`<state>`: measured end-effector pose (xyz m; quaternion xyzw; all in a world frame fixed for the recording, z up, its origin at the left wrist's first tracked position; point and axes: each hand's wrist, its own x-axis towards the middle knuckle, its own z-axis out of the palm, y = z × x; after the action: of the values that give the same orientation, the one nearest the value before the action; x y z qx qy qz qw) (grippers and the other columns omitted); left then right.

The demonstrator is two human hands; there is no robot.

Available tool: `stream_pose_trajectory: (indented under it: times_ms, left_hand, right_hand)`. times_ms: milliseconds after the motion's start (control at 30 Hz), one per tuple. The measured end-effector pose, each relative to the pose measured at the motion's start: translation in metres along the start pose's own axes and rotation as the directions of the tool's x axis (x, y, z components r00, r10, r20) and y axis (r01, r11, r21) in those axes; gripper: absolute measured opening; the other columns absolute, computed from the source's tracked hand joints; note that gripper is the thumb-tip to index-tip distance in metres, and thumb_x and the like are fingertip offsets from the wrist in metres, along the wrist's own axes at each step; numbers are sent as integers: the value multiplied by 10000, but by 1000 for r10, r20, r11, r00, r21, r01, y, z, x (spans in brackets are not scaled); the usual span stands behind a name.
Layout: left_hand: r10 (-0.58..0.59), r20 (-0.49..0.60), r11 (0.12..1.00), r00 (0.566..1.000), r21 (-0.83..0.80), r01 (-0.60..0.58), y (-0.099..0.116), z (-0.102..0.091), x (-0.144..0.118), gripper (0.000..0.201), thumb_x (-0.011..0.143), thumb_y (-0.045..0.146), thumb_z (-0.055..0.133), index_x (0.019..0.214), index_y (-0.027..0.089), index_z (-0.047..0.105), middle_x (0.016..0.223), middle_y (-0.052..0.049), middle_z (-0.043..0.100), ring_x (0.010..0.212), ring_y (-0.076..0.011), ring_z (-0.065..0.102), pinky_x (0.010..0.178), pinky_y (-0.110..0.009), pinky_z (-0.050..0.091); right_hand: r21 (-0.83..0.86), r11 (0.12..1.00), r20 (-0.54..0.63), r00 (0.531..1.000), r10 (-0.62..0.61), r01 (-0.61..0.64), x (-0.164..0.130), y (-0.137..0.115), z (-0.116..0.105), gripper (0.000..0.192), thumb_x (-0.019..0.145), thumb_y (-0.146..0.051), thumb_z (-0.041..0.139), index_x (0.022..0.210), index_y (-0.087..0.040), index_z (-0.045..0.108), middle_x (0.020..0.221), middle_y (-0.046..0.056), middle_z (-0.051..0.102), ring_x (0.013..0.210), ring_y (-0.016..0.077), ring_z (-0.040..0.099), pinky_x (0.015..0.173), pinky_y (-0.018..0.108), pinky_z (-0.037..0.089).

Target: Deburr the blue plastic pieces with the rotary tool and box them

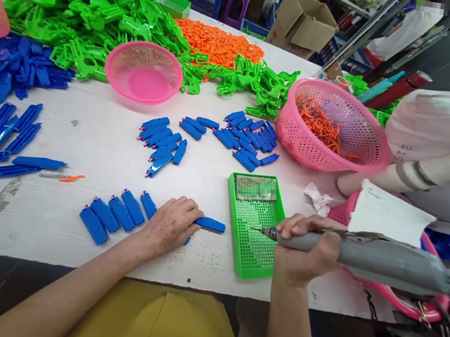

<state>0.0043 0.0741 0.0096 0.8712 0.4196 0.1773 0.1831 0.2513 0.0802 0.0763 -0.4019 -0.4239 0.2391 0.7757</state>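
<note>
My left hand (173, 220) is closed on a blue plastic part (211, 224), whose narrow end sticks out to the right just above the table. To its left lies a slanted row of similar blue pieces (116, 212). In my right hand (309, 249) is a grey electric screwdriver (369, 258), held level, its thin bit pointing left. The bit is over a shallow green perforated tray (240, 266), which has a patterned block (255, 188) at its far end. Whether a screw sits on the bit is too small to tell.
Blue pieces with orange tips (160, 140) lie mid-table. Behind are a pink basket (139, 98), a heap of green parts (84, 1) and orange parts (220, 44). A pink colander (325, 159) with orange bits stands right, near a cardboard tube (414, 171). Blue shells (14, 61) pile up left.
</note>
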Motion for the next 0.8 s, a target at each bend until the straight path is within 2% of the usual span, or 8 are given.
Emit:
stream_pose_trajectory:
  times_ms: [200,500,667,800]
  left_hand:
    - [2,-5,1000,1000,-8,-2,-1,-1,0,137,996,216,572,1118,196,633,1056,-76,669,960,-244,616,765,-389,501]
    - [1,-6,1000,1000,-17,-1,0,-1,-1,134,998,211,577,1125,198,621,1059,-72,670,962,-241,616,773,-393,499]
    - [-3,-11,1000,1000,-21,3,0,-1,-1,138,995,213,573,1125,198,619,1060,-75,673,973,-247,626,780,-400,511]
    - [-26,-22,999,999,-42,25,-1,-1,-2,235,972,203,590,1207,200,584,1106,-88,670,1016,-256,633,821,-417,522]
  right_hand:
    - [-21,999,-8,999,34,-34,-7,12,-6,155,848,-362,599,824,-215,557,553,-93,500,391,95,463,415,255,422]
    - [-29,998,-8,998,60,-60,-11,16,-5,146,853,-354,612,845,-220,553,573,-94,490,416,94,483,425,252,435]
    - [-15,999,34,999,33,-32,-13,17,-5,115,845,-318,610,823,-215,562,575,-85,503,408,104,491,408,265,436]
    - [-19,1000,62,998,10,-9,-14,17,-4,105,851,-293,605,805,-214,551,592,-78,512,417,103,497,414,268,442]
